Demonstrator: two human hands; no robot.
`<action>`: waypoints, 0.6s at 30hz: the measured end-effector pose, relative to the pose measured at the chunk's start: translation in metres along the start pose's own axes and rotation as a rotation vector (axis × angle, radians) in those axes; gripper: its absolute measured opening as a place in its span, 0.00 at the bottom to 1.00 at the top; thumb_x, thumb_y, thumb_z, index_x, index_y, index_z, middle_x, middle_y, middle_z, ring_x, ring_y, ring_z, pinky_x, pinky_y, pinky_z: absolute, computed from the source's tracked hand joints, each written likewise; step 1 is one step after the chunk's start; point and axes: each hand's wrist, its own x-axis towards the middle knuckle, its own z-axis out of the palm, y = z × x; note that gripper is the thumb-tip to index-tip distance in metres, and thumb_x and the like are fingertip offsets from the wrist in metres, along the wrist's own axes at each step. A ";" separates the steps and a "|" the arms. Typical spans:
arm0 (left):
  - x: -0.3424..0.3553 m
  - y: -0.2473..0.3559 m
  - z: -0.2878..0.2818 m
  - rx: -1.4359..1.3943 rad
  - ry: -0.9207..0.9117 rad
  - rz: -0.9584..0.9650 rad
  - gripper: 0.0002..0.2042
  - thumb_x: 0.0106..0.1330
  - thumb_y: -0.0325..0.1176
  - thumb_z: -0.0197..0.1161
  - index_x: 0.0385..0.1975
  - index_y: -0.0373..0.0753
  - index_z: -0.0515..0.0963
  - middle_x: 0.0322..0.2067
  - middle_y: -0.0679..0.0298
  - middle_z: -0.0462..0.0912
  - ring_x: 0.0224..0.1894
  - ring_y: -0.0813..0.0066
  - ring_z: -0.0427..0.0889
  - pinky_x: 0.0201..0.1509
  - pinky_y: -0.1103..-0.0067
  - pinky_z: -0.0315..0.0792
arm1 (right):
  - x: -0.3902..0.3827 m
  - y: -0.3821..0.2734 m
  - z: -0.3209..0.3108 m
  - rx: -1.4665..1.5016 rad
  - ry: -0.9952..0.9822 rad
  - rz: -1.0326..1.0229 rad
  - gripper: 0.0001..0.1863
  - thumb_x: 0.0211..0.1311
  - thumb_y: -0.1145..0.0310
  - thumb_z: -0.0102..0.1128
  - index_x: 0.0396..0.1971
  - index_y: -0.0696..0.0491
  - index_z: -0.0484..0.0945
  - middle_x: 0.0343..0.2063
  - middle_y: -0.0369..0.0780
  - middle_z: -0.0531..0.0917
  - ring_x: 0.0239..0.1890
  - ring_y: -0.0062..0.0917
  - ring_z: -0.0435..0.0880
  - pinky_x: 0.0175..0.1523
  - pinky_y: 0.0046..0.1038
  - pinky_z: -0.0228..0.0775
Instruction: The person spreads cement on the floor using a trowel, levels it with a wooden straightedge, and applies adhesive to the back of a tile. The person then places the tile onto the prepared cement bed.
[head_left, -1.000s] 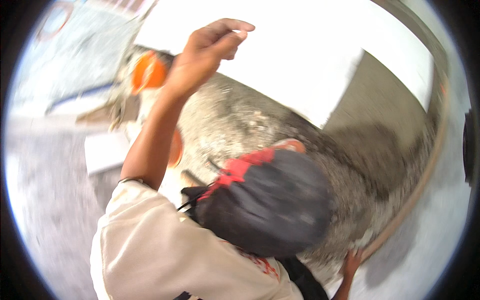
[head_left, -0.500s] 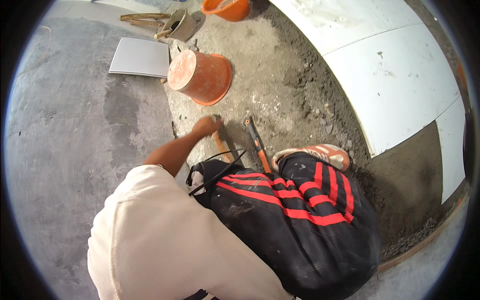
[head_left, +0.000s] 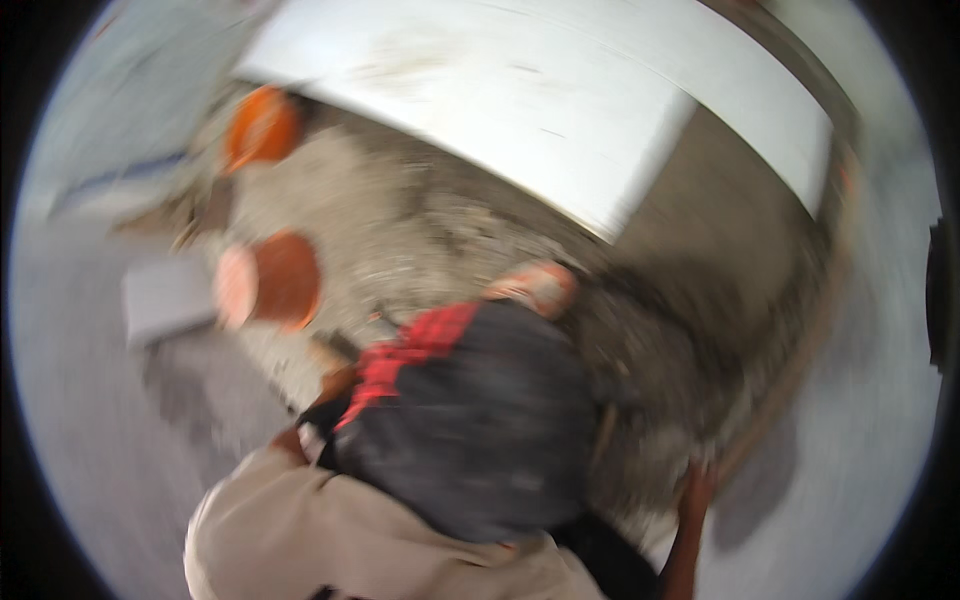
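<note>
The view is smeared by motion. My left hand (head_left: 340,382) is low beside my dark-clothed knee, next to a wooden-handled tool (head_left: 322,350); blur hides whether its fingers grip it. My right hand (head_left: 697,482) reaches down on the right, at the border of the rough grey mortar (head_left: 640,440) and a raised edge strip (head_left: 760,430). Its fingers are too blurred to read. Part of a second tool (head_left: 380,322) shows just ahead of my knee.
An upturned orange bucket (head_left: 285,280) stands at left beside a stack of white tiles (head_left: 165,298). Farther off is another orange container (head_left: 262,128). Large white tiles (head_left: 500,110) cover the far floor, bordering a bare mortar patch (head_left: 730,200).
My view has swung to the right, so the bucket and tiles sit farther left. My right hand has come into sight at lower right. My left hand stays near the wooden-handled tool.
</note>
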 end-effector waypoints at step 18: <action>-0.124 0.071 -0.370 -0.655 1.068 0.232 0.33 0.64 0.59 0.76 0.38 0.25 0.81 0.30 0.56 0.85 0.32 0.68 0.83 0.40 0.67 0.82 | -0.039 -0.097 -0.025 0.947 0.242 0.176 0.28 0.72 0.63 0.67 0.64 0.60 0.67 0.26 0.35 0.77 0.22 0.19 0.76 0.27 0.26 0.70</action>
